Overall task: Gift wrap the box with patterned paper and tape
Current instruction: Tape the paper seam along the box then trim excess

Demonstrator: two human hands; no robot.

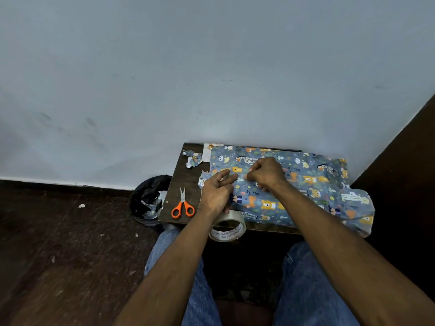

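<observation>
Tape roll (227, 228) hangs under left hand (217, 191), apparently gripped; right hand (266, 172) pinches patterned paper (306, 182); bin (150, 201) holds scraps.

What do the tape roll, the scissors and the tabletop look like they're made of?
Tape roll: clear glossy plastic film, seemingly on a printed white cardboard core. Scissors: bare shiny metal blades, orange handles that look like moulded plastic. Tabletop: dark brown, dull sheen, likely wood or laminate; grain too faint to tell.

2 hands (217, 189); 1 scissors (183, 205); 1 tape roll (227, 228); 1 patterned paper sheet (306, 184); 1 bin (149, 201)
</observation>
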